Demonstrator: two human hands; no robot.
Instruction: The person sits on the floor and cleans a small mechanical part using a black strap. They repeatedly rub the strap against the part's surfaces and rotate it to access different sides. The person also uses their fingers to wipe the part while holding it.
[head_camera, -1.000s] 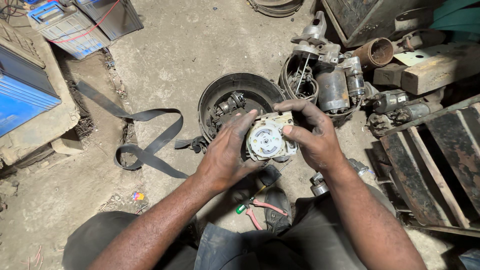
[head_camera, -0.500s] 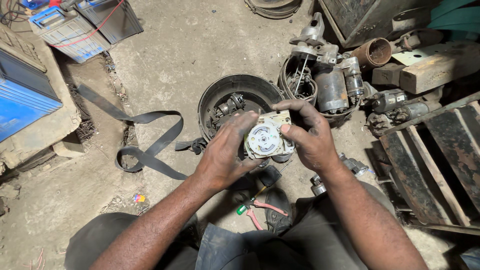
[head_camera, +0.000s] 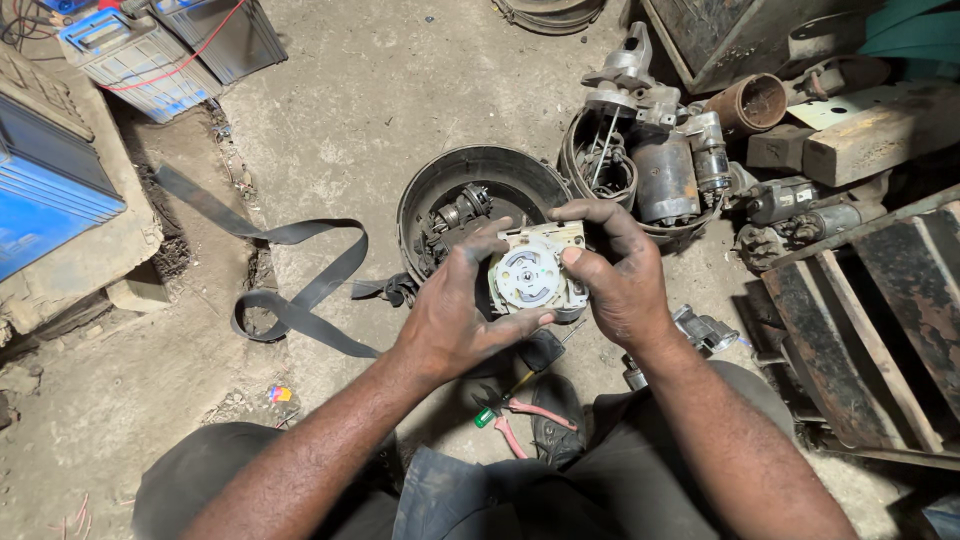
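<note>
Both hands closed on a small pale motor unit (head_camera: 527, 275), held just above the black round tub (head_camera: 480, 205). Left hand (head_camera: 455, 320) cupped its near side; right hand (head_camera: 615, 280) gripped the far corner, fingers (head_camera: 580, 212) curled over the top. Since a second earlier the unit barely shifted, tilting slightly. Bare floor (head_camera: 400, 90) lay open beyond the tub; pliers (head_camera: 520, 412) lay nearer the person than the tub.

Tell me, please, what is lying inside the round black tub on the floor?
Inside the round black tub lie small dark metal motor parts. The left hand and the white part cover its lower half.
</note>
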